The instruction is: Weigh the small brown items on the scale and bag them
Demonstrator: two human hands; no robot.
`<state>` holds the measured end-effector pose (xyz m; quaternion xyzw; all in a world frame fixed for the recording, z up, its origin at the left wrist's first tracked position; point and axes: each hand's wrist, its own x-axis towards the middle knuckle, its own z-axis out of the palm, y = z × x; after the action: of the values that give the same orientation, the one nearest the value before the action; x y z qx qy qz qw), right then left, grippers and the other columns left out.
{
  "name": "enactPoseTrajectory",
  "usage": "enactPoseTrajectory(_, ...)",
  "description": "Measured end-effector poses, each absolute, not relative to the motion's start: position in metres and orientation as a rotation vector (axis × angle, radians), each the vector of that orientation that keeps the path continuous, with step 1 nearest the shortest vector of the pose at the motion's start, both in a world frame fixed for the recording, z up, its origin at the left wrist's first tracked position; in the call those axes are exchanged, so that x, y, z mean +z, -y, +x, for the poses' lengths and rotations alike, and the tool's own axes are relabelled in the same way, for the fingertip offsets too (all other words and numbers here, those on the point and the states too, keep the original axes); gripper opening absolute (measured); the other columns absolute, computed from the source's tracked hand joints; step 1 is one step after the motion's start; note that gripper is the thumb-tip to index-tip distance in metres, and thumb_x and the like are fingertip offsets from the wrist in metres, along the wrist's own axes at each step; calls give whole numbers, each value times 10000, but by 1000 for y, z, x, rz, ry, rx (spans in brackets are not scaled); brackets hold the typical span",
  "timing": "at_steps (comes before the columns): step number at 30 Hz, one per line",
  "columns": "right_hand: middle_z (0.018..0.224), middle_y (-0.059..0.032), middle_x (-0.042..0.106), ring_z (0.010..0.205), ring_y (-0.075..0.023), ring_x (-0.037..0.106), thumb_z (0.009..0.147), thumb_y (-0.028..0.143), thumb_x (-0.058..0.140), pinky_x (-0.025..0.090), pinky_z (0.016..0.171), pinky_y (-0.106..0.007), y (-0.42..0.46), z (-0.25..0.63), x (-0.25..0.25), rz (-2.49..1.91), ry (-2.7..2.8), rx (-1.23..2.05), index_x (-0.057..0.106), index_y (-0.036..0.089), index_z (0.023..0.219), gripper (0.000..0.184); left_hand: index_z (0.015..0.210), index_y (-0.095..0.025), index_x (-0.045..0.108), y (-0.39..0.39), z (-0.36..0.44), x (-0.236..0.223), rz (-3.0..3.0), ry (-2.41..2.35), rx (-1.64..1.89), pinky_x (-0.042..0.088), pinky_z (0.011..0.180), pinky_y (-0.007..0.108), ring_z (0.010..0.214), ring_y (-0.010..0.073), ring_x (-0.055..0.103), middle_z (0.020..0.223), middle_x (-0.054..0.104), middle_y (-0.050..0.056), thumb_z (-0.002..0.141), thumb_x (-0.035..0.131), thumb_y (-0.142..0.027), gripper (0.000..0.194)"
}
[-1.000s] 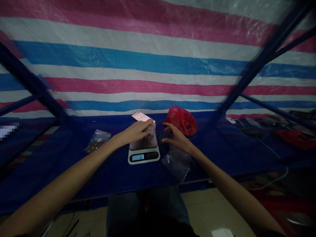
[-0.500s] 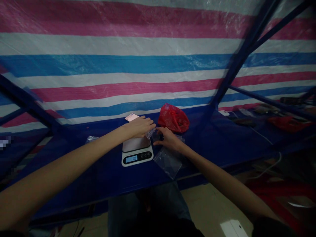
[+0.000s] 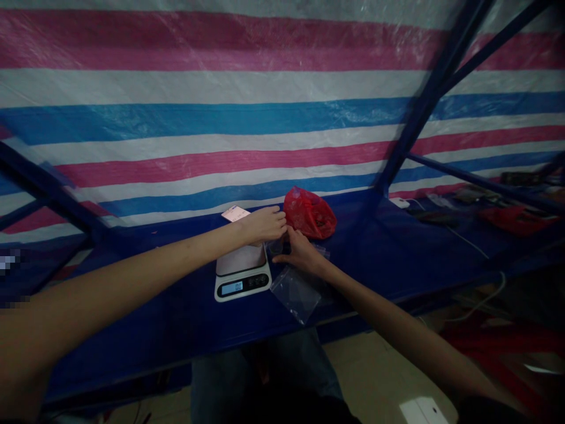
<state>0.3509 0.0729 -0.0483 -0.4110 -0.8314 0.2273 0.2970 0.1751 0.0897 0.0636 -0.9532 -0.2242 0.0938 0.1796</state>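
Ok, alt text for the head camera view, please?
Two bare hands work above a digital kitchen scale on a blue-covered table. The left hand is over the scale; the right hand is beside a red plastic bag and a clear plastic bag. A striped tarp hangs behind.

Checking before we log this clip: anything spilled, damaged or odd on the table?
Nothing spilled or broken that I can see. Mildest oddity: the clear plastic bag lies crumpled and skewed beside the scale, just below the right hand. The red bag is bunched up but looks intact.
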Motion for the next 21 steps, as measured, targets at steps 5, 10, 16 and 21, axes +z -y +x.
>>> enactPoseTrajectory(5, 1153, -138, 671, 1064, -330, 622, 655, 369, 972, 494, 921, -468, -71, 351, -48, -1079, 2176, 634, 467, 152, 1344, 882, 940, -188, 676, -91, 174, 65, -2702, 583, 272, 380, 891, 405, 1028, 306, 602, 989, 730, 143, 694, 707, -22, 299)
enactPoseTrajectory(10, 1131, -142, 662, 1039, -350, 616, 658, 416, 963, 509, 905, -501, -74, 351, -52, -1118, 2222, 590, 537, 153, 1237, 766, 949, -210, 657, -89, 173, 73, -2757, 614, 179, 383, 934, 398, 1068, 301, 599, 1022, 726, 131, 670, 700, 5, 355)
enactPoseTrajectory(16, 1233, -174, 635, 1180, -389, 588, 620, 470, 974, 463, 1029, -573, -76, 351, -58, -1115, 2239, 518, 529, 156, 1345, 906, 987, -200, 658, -94, 171, 88, -2704, 541, 248, 387, 946, 391, 1082, 295, 603, 1059, 738, 138, 651, 727, 9, 402)
enactPoseTrajectory(21, 1350, -209, 590, 1292, -406, 539, 615, 495, 971, 409, 1114, -603, -76, 350, -63, -1102, 2255, 486, 438, 145, 1497, 1088, 1007, -169, 676, -97, 166, 85, -2559, 444, 273, 402, 894, 368, 1019, 263, 634, 1034, 750, 127, 714, 744, -63, 319)
